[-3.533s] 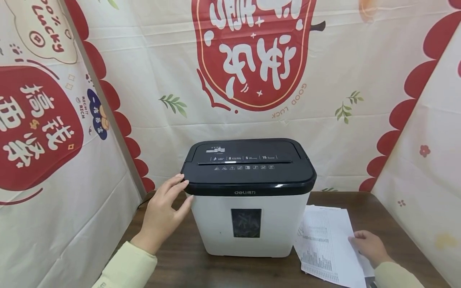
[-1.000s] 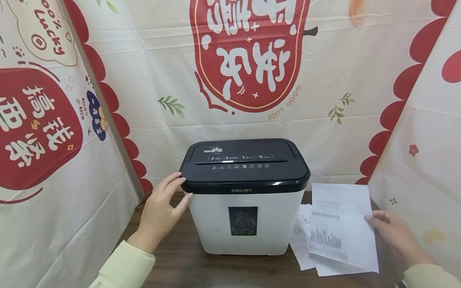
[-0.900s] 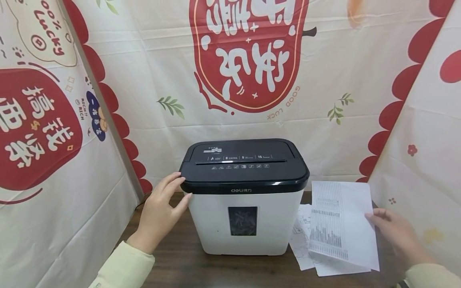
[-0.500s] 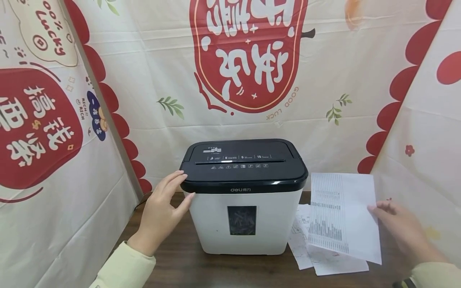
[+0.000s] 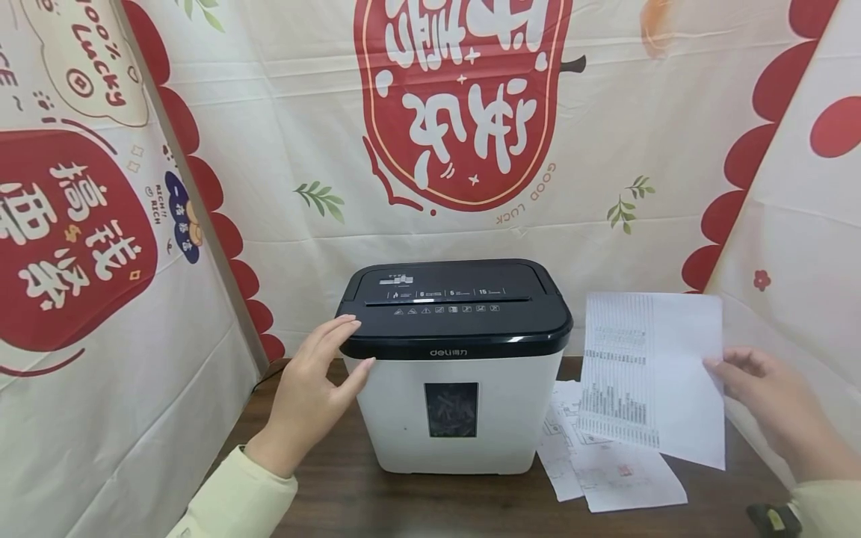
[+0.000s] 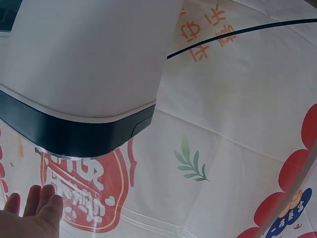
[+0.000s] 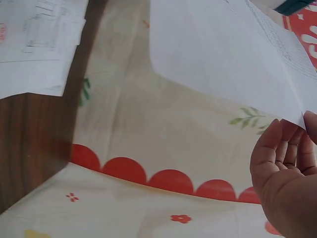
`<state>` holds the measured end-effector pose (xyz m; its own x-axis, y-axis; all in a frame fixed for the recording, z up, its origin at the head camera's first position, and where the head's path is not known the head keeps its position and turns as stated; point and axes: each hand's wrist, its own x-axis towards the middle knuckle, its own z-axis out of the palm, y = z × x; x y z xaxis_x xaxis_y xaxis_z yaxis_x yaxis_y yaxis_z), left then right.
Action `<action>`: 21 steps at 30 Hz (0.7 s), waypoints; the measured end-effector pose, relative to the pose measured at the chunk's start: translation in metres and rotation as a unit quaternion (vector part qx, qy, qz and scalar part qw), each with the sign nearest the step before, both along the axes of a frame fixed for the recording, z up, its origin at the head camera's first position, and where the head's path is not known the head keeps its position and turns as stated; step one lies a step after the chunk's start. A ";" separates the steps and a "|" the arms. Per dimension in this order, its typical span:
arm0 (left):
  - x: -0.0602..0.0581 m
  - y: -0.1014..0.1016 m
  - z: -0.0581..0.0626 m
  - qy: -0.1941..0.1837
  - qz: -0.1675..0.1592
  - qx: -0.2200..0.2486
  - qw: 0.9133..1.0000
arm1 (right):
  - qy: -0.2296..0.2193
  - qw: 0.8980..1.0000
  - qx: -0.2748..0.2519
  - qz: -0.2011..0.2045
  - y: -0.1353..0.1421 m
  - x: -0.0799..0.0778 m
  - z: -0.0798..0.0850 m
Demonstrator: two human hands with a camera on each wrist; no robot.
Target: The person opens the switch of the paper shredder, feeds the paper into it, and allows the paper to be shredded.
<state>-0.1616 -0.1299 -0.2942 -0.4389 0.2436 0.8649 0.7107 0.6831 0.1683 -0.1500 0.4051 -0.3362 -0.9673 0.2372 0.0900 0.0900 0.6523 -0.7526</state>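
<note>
My right hand [image 5: 773, 396] pinches the right edge of a printed sheet of paper [image 5: 686, 359], raised over the table to the right of the shredder. The right wrist view shows the thumb and fingers at the edge of that sheet [image 7: 223, 54]. A white paper shredder [image 5: 397, 418] with a black top [image 5: 457, 321] stands in the middle, its feed slot facing up. At the top's front left corner is my left hand [image 5: 309, 396], fingers extended and spread. In the left wrist view this hand [image 6: 39, 213] appears below the shredder's black rim [image 6: 74, 136].
Other printed papers [image 5: 625, 478] lie on the brown wooden table [image 5: 377, 504], right of the shredder. Dark shreds show behind its front window [image 5: 452, 409]. A black cord [image 6: 237, 32] runs from the shredder. Patterned cloth [image 5: 269, 149] hangs behind and on both sides.
My right hand has lifted the printed sheet off the other papers and moved it upward, uncovering them. The left hand has shifted slightly at the shredder's corner.
</note>
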 end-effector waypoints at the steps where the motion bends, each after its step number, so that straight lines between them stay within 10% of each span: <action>1: 0.000 0.001 0.001 -0.003 0.000 0.000 1.000 | 0.006 1.000 0.000 0.001 0.000 0.001 0.002; 21: 0.009 0.023 0.022 -0.086 -0.042 0.035 0.995 | 0.130 0.990 -0.046 0.029 -0.005 0.017 0.051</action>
<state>-0.1527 -0.1068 -0.2721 -0.5624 0.2283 0.7947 0.7219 0.6043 0.3372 -0.1327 0.4005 -0.2850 -0.9264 0.2003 0.3189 -0.1509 0.5786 -0.8015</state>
